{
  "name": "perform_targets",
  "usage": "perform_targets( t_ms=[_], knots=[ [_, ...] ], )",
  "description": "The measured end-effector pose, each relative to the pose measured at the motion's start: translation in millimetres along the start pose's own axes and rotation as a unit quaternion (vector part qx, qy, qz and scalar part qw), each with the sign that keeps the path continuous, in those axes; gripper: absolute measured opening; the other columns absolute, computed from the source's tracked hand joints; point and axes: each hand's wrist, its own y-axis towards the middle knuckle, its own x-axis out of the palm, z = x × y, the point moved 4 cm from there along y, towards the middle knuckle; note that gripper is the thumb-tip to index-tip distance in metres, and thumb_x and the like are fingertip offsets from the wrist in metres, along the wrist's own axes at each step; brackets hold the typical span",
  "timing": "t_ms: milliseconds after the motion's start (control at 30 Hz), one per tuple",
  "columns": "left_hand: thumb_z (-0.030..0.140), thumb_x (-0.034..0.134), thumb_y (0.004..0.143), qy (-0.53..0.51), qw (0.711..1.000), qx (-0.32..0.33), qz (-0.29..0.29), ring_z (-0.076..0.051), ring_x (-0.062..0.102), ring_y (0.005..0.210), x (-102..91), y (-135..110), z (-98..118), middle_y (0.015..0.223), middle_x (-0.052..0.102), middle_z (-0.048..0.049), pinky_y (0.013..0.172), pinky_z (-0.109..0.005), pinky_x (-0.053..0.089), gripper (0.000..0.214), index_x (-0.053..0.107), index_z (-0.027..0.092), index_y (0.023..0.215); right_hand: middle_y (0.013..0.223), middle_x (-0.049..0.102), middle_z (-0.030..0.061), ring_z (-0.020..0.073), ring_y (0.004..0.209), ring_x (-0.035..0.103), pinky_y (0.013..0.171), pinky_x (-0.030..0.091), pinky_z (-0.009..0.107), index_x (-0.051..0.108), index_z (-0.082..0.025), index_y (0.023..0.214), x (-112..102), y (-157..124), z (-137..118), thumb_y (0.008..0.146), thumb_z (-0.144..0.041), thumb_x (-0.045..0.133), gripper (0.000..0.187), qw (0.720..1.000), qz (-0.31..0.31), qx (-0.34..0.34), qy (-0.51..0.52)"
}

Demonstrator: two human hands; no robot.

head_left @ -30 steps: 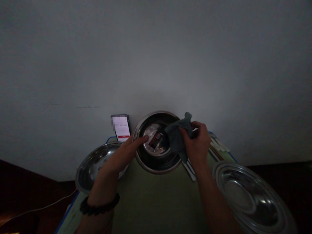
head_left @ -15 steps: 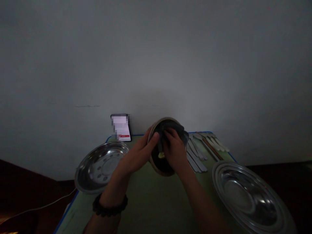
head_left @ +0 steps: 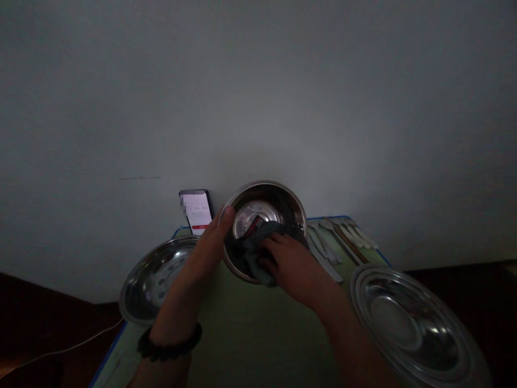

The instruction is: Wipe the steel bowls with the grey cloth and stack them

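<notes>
A steel bowl [head_left: 283, 199] is tilted up towards me at the far middle of the green table [head_left: 250, 328]. My left hand [head_left: 210, 250], with a dark bead bracelet on the wrist, grips the bowl's left rim, thumb over the edge. My right hand [head_left: 293, 267] presses a grey cloth [head_left: 252, 253] against the lower inside of the bowl, fingers closed on it. A small label shows on the bowl's bottom.
A steel plate [head_left: 155, 277] lies at the left and a larger steel dish [head_left: 407, 323] at the right. Several pieces of cutlery [head_left: 339, 237] lie at the far right. A lit phone [head_left: 196, 210] leans against the wall. A white cable [head_left: 72, 347] trails off left.
My right hand brought the cloth from the bowl's right side into the bowl and moved it down to the lower inside. The bowl was turned edge-on, then back to facing me.
</notes>
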Motion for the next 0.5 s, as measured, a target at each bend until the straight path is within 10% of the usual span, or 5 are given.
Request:
perform_targets(
  t_ms=[300,500],
  knots=[
    [0.054,0.046,0.09,0.036,0.996,0.003,-0.086,-0.027,0.044,0.133,16.5,-17.0,25.0,0.137,0.058,0.0004,0.109,-0.04,0.037,0.055,0.045,0.032,0.14,0.108,0.058,0.0154,0.0267,0.103,0.055,0.091,0.044,0.041,0.062,-0.014,0.098,-9.7,13.2,28.9,0.088,-0.011,0.041,0.024,0.959,0.244,0.135,-0.051],
    [0.051,0.043,0.093,0.006,0.985,-0.011,-0.17,-0.022,0.042,0.134,37.9,-20.2,18.7,0.141,0.054,0.0014,0.115,-0.038,0.028,0.053,0.043,0.031,0.142,0.101,0.053,0.0091,0.0228,0.098,0.053,0.091,0.043,0.04,0.054,-0.02,0.093,-9.2,10.4,30.8,0.085,-0.02,0.046,0.011,0.905,0.379,0.109,0.161]
  ],
)
